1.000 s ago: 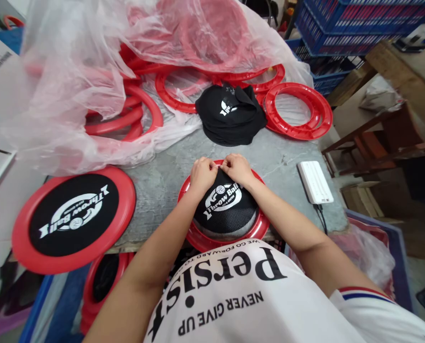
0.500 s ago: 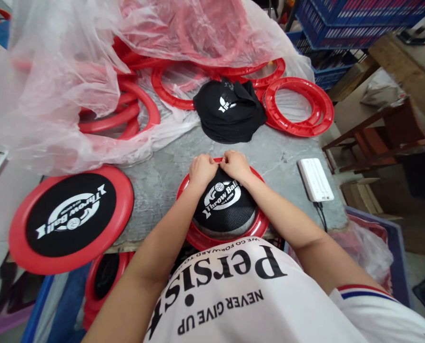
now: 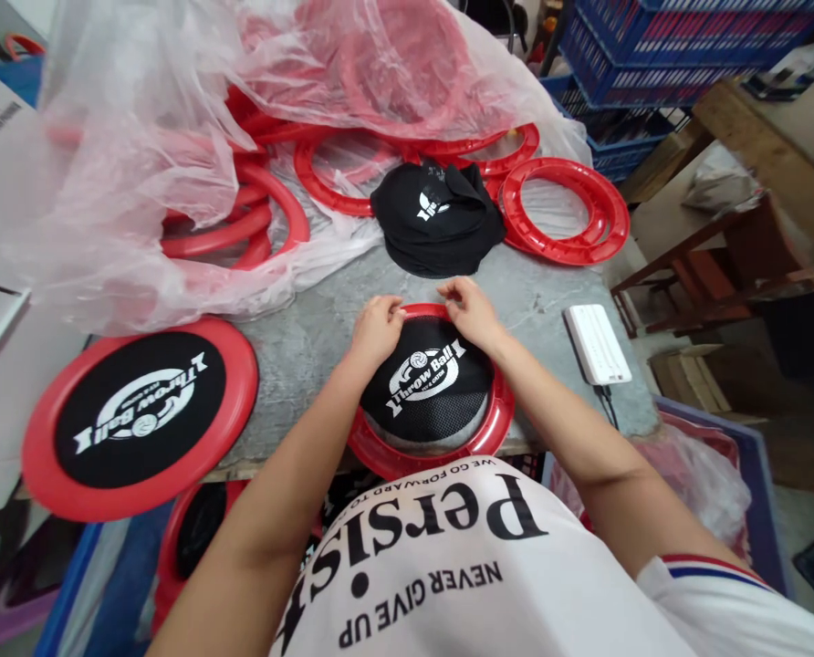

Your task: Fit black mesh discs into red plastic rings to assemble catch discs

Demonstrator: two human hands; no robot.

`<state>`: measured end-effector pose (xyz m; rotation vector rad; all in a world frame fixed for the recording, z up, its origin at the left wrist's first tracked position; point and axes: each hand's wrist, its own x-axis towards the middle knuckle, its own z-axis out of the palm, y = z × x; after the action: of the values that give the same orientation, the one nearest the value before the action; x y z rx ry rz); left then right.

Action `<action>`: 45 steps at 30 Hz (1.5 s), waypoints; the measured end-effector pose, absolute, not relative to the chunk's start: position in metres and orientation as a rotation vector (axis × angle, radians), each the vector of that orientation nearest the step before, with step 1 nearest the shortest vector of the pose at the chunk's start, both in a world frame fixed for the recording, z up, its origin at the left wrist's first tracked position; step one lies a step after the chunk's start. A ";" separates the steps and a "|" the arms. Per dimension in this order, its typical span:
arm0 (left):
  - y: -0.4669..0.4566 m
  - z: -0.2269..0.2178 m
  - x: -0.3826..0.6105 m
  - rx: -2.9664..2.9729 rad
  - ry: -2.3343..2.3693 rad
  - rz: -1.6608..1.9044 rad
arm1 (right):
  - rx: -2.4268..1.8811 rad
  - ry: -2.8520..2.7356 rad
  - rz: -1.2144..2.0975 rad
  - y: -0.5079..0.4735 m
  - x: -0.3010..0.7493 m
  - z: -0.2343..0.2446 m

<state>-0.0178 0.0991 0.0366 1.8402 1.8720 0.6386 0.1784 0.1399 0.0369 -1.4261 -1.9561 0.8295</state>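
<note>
A red plastic ring (image 3: 499,415) lies at the table's front edge, against my white shirt. Over its middle is a black fabric cover (image 3: 441,411) with white "Throw Ball" print; a grey strip shows along its near side. At the far left of the rim, my left hand (image 3: 378,330) is closed, its fingertips pinching the cover's edge. My right hand (image 3: 474,315) is at the far right of the rim, fingers curled over the cover's edge there. Between the hands, the cover's far edge lies against the red rim. The fingertips partly hide the edge.
A covered red disc (image 3: 243,388) rests at the left table edge. Stacked black covers (image 3: 434,242) lie ahead, beside bare red rings (image 3: 616,214). Clear plastic bagging (image 3: 140,228) drapes over more rings. A white power bank (image 3: 599,345) with a cable is at right. Blue crates (image 3: 626,82) stand behind.
My hands have moved apart along the far rim, left hand to the left and right hand to the right and slightly up. More of the cover's far edge shows between them.
</note>
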 end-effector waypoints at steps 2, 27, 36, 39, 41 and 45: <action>0.074 0.042 -0.029 2.010 1.826 0.701 | -1.316 -2.061 0.741 0.119 0.199 0.051; 0.042 0.033 -0.038 2.488 1.520 0.461 | -1.170 -2.871 0.500 0.081 0.188 0.043; 0.034 0.025 -0.023 2.329 1.418 0.468 | -1.044 -2.901 0.618 0.092 0.183 0.046; 0.030 0.028 -0.019 2.345 1.458 0.512 | -1.013 -2.788 0.687 0.092 0.189 0.046; 0.028 0.030 -0.015 2.384 1.481 0.514 | -1.011 -2.760 0.703 0.092 0.191 0.048; 0.025 0.031 -0.009 2.443 1.496 0.529 | -1.014 -2.739 0.708 0.087 0.193 0.052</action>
<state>-0.0087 0.0253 0.0307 2.4434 1.4958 0.5288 0.1933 0.0870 0.0517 -1.0137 -2.7385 0.7081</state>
